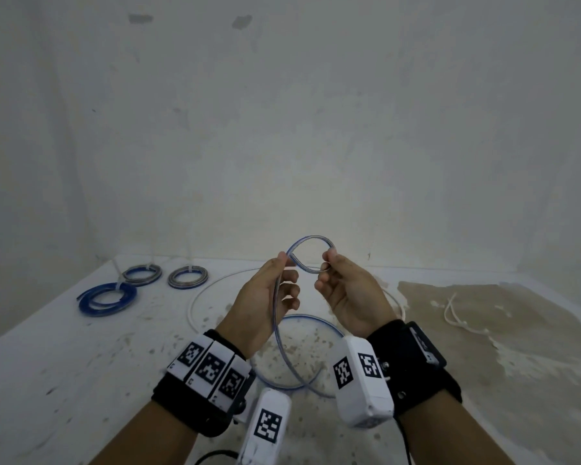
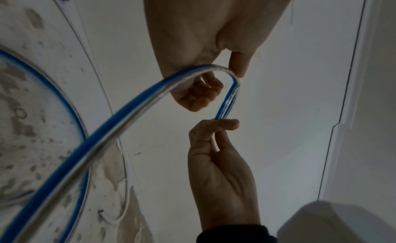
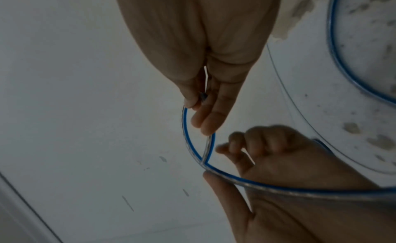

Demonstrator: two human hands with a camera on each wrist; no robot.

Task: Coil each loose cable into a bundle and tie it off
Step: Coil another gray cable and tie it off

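A clear cable with a blue stripe (image 1: 311, 237) is held up above the table between both hands. My left hand (image 1: 284, 261) pinches it where a small loop crosses itself, and the cable runs down across that palm. My right hand (image 1: 327, 261) pinches the loop's other side, near the cable's end (image 3: 202, 96). The rest of the cable (image 1: 319, 322) lies in a wide loop on the table under my wrists. In the left wrist view the cable (image 2: 128, 111) bends sharply at my left fingers (image 2: 237, 65), with the right hand (image 2: 220, 126) below them.
Three coiled, tied bundles (image 1: 141, 273) (image 1: 188, 277) (image 1: 107, 298) lie at the table's back left. A thin white cable (image 1: 195, 297) curves across the table behind my hands. Loose white ties (image 1: 457, 317) lie on a brown stained patch at the right. A wall stands close behind.
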